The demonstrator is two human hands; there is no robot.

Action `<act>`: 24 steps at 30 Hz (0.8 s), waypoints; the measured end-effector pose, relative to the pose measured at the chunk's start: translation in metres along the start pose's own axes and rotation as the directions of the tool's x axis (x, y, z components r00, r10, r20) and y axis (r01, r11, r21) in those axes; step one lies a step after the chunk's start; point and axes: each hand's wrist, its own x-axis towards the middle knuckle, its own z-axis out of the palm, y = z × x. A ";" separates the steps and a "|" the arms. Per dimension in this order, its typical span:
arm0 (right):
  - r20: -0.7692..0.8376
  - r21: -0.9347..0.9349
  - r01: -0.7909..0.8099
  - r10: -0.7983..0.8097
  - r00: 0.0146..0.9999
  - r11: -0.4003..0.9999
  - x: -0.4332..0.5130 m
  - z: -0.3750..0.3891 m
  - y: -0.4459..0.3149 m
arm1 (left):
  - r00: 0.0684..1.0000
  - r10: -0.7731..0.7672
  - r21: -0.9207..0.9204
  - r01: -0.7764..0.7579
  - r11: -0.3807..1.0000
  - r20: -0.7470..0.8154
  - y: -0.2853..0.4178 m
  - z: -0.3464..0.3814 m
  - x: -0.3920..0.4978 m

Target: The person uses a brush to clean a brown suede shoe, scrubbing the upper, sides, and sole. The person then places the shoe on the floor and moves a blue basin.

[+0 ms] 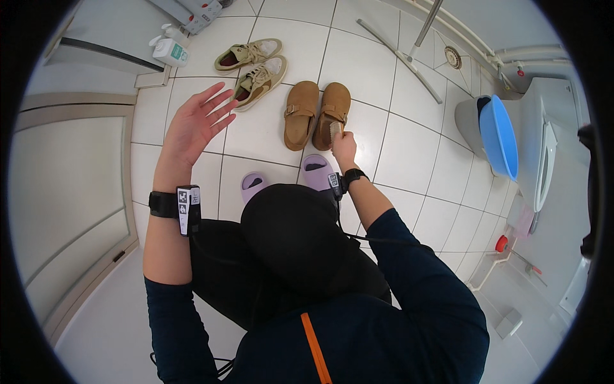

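Note:
My right hand point(344, 150) grips a small brush point(336, 130) with pale bristles, held at the heel end of the right brown clog point(334, 102). Beside it on the tiles stands the matching left clog point(301, 115), its strap buckled across the top. My left hand point(201, 122) is raised and holds nothing, its fingers spread and palm partly turned up. Just beyond those fingers sits a pair of beige lace-up sneakers, the nearer sneaker point(262, 81) and the farther sneaker point(248, 54). Purple slides point(316, 172) are on my feet, below the clogs.
White pump bottles point(171, 52) stand by the wall at upper left. A squeegee point(398, 55) lies across the tiles at upper right, near a floor drain point(453, 57). To the right are a blue basin point(499, 138) and a white washing machine point(551, 144). A framed door point(72, 192) is at left.

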 end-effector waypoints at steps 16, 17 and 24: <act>0.254 0.257 -0.185 0.118 0.960 0.949 0.040 0.012 0.020 | 0.999 -0.031 0.002 0.031 1.000 -0.013 -0.003 0.000 0.003; 0.174 0.221 -0.145 0.108 0.979 0.964 0.037 0.016 0.023 | 1.000 -0.025 0.009 0.025 1.000 0.004 -0.004 0.000 0.004; -0.167 -0.056 0.251 -0.257 0.952 0.966 0.016 0.017 0.011 | 0.999 -0.041 0.017 0.041 0.999 -0.012 -0.005 0.001 0.006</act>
